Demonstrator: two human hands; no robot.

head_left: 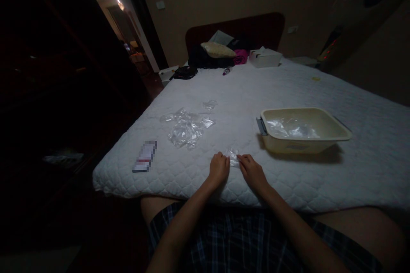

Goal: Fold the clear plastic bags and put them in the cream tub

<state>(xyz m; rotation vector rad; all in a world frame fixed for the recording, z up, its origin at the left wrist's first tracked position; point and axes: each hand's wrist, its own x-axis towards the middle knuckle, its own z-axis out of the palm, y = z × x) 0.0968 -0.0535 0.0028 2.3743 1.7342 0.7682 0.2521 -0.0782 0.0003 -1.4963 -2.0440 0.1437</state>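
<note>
Near the front edge of the bed, a small clear plastic bag (233, 158) lies between my two hands. My left hand (219, 167) is closed at the bag's left side, fingers curled against it. From the other side, my right hand (252, 169) pinches its right edge. Fine detail of the fingertips is too small and dim to make out. Farther up and to the left spreads a loose pile of clear plastic bags (188, 128), with a single bag (210, 104) apart from it. More clear plastic (293, 129) lies inside the cream plastic bin (304, 146) on the right.
A blurred-out phone-like rectangle (145, 156) lies on the white quilted bedspread (237, 89) at left. Toward the headboard (269, 25) are a pillow (218, 50), a white box (265, 58), a black bag (185, 72) and a small tube (226, 71). A fan (361, 4) stands at right.
</note>
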